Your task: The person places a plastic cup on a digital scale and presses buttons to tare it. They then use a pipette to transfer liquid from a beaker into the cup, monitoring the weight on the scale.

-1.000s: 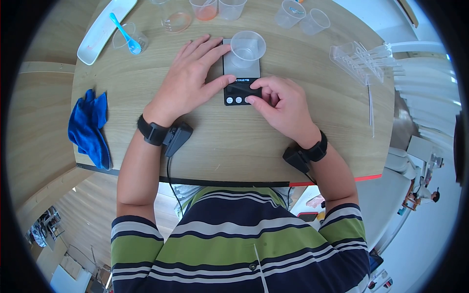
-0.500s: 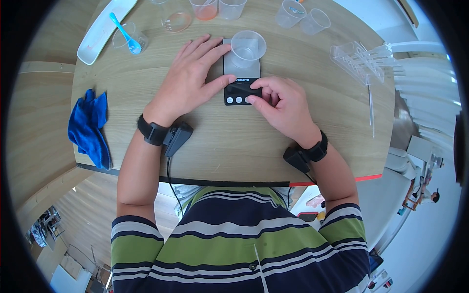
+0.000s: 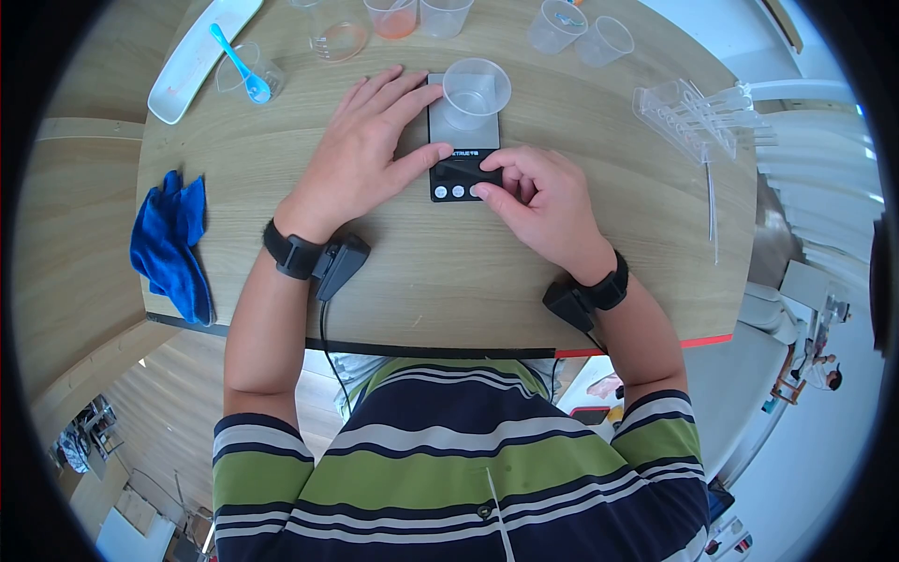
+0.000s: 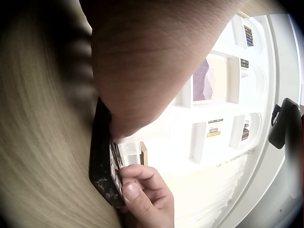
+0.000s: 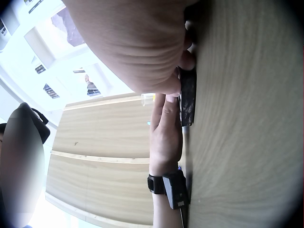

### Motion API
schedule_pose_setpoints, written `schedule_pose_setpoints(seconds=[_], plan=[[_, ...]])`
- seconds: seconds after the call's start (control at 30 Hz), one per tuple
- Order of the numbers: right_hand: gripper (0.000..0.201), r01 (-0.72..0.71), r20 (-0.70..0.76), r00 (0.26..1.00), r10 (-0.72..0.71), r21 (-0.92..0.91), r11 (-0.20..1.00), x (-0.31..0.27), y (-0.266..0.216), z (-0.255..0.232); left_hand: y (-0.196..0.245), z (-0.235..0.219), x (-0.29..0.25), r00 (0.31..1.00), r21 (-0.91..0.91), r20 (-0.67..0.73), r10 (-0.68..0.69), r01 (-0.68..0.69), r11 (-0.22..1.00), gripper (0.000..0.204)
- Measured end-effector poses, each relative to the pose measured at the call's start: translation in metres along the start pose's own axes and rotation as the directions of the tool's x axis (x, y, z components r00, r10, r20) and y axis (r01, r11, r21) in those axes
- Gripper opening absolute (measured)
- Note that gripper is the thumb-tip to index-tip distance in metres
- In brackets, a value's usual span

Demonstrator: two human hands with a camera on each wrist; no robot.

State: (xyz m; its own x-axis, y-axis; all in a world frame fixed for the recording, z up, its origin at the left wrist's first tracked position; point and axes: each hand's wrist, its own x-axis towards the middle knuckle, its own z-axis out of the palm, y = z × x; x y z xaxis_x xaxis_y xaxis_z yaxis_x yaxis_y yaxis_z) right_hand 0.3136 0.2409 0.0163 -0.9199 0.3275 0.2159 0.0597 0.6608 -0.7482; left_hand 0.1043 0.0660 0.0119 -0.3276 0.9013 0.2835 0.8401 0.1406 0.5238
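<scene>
Wooden table (image 3: 524, 272), left hand (image 3: 361, 150) flat, steadying scale (image 3: 463, 140), right hand (image 3: 538, 201) curled, apparently pressing its button (image 3: 473, 191).

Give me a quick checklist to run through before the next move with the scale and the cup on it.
1. Clear plastic cup upright on the small black digital scale: ok.
2. Cup empty: looks so, ok.
3. Left hand lying flat beside the scale, steadying it: ok.
4. Right hand fingertip on a button: ok.
5. Display reading: cannot tell.
6. Scale flat on the round wooden table: ok.
</scene>
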Motion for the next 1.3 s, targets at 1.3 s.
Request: schedule_pose_setpoints(seconds=[1.3], plan=[[0.026,0.003,0.003,1.0,-0.003,-0.002,1.0,-0.0008,0.0016,0.0005,-0.0005,0.0004,-0.0002,1.0,0.017,0.0,0.005,-0.005,1.0,0.065]])
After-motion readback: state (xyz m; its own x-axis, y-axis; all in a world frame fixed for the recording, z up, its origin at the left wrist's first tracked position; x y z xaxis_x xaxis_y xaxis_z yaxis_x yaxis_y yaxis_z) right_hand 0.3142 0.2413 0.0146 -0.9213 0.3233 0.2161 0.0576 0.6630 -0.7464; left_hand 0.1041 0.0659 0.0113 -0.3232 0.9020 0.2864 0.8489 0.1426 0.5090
